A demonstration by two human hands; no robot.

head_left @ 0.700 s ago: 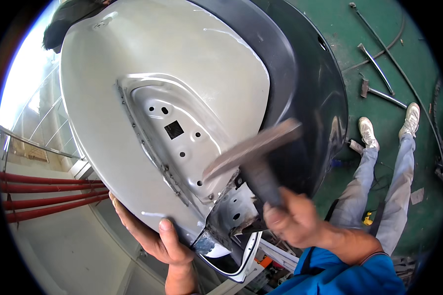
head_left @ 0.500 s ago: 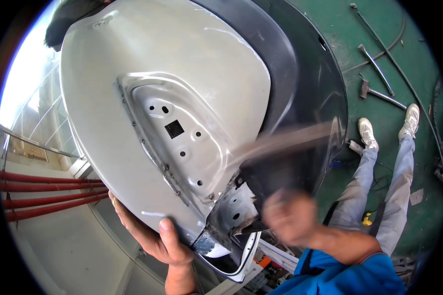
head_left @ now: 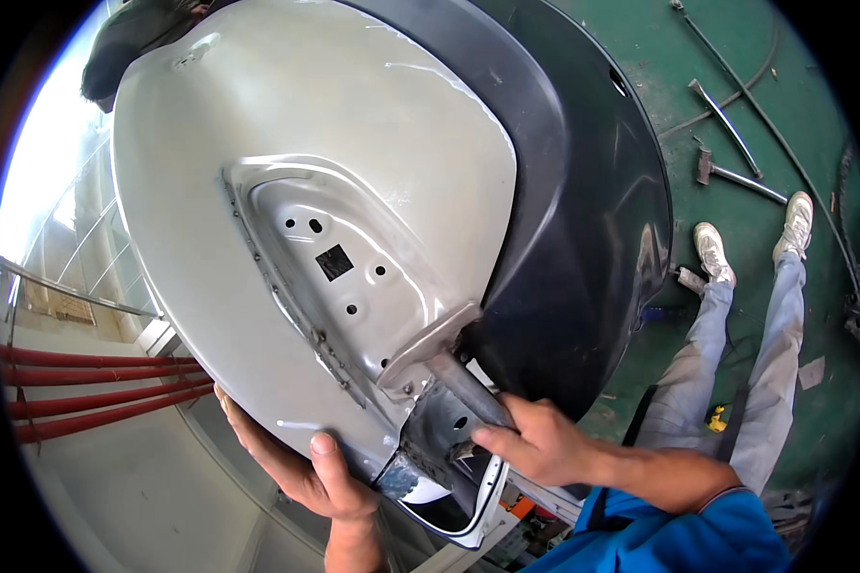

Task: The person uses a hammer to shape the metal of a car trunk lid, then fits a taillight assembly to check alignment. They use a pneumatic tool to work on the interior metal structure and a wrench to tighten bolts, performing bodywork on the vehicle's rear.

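Observation:
A beige metal panel (head_left: 306, 115) with a recessed, perforated pocket and a welded seam lies over a dark grey panel (head_left: 597, 191). My left hand (head_left: 296, 463) grips the beige panel's lower-left edge, thumb on top and fingers along the side. My right hand (head_left: 535, 439) holds a hammer by its dark handle. The long, flat hammer head (head_left: 430, 339) is at the lower end of the pocket, above a rough cut bracket (head_left: 420, 449); whether it touches the metal I cannot tell.
Red pipes (head_left: 105, 396) and a railing (head_left: 76, 277) are at left. On the green floor at right lie two hammers (head_left: 736, 177), a long rod (head_left: 764, 115), a hose and a small yellow object (head_left: 717, 417). My legs show beside them. A dark shape (head_left: 129, 53) sits at top left.
The hammer in my right hand has swung down and left, from a blurred raised position to the pocket's lower end. My left hand keeps its hold on the panel edge.

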